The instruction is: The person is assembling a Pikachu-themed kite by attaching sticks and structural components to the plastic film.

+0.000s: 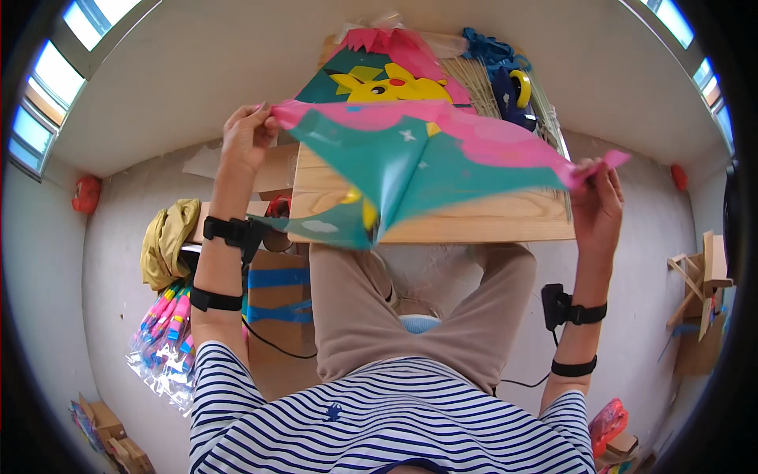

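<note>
A thin, glossy kite sail (403, 162), pink along its upper edge and green below, is stretched in the air over the near part of the wooden table (505, 225). My left hand (249, 133) pinches its left corner. At the opposite corner, my right hand (598, 189) is closed on the pink tip, with a bit of it sticking out past the fingers. The sail's lower point hangs in folds near the table's front edge, slightly blurred. Behind it lies another printed sail (395, 85) with a yellow cartoon figure on green and pink.
Thin sticks (472, 83), a yellow tape roll (520, 88) and blue strips (489, 51) occupy the table's far right. Left of the table are a box with blue tape (276, 296), a mustard cloth (170, 243) and plastic-wrapped colourful bundles (167, 328). Cardboard pieces (699, 300) stand at far right.
</note>
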Available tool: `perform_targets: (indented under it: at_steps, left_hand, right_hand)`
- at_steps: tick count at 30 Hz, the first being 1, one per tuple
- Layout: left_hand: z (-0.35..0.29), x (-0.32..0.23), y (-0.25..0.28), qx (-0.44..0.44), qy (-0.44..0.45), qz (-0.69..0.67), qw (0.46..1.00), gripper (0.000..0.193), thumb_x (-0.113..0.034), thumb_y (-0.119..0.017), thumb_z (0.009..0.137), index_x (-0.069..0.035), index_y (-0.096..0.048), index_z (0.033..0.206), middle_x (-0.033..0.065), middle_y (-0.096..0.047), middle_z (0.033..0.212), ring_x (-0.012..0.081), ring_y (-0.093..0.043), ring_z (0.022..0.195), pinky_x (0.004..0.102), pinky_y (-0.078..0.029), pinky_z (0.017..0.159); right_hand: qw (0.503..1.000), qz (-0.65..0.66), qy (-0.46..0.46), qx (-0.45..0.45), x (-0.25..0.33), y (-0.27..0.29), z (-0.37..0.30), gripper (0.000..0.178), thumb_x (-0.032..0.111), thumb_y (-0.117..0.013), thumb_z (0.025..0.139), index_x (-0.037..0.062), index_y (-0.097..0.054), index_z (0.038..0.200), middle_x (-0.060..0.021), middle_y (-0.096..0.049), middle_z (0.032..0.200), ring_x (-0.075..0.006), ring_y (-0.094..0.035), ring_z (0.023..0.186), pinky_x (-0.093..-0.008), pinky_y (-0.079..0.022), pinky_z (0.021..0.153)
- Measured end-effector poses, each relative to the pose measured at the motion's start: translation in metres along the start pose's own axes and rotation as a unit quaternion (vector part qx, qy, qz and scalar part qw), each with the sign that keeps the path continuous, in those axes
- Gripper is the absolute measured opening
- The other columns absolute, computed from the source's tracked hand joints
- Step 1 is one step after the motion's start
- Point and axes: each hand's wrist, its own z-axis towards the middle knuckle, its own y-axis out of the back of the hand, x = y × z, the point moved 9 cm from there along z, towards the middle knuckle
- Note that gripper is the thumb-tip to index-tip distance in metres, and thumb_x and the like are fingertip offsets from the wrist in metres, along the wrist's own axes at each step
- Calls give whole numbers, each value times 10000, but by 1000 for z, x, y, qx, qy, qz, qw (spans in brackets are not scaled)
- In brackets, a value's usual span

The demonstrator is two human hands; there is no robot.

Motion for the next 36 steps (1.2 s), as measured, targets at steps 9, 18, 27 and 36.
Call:
perform_targets:
  at_steps: [9,18,27,36]
  left_hand:
    - [22,4,178,-190,-32,66,979,92,32,-640,905,20,-575,969,136,-680,843,235,-710,709,322,-587,599]
    - [34,26,208,-203,-4,89,975,102,43,-584,924,56,-530,1010,183,-686,904,302,-737,798,352,-615,630]
    - [40,46,170,-191,-26,132,972,144,-13,-626,924,20,-528,1025,138,-680,900,251,-727,739,301,-589,598]
    - [17,36,186,-242,-55,274,929,215,-116,-750,847,-6,-602,958,119,-666,852,196,-673,663,269,-518,563]
  right_hand:
    - [986,-91,-26,-137,29,188,-54,163,166,-551,1024,31,-641,1043,-54,-657,930,-142,-597,859,-292,-460,760]
    - [954,-193,-97,-210,-6,249,-98,152,179,-579,1001,42,-646,993,-57,-683,819,-129,-630,679,-266,-505,640]
    - [920,-264,-175,-230,-37,248,-117,172,206,-623,977,57,-661,900,-31,-676,788,-122,-612,670,-267,-483,648]
    - [901,-327,-189,-215,-40,228,-108,214,234,-636,967,53,-667,858,-21,-655,738,-108,-585,642,-261,-461,619]
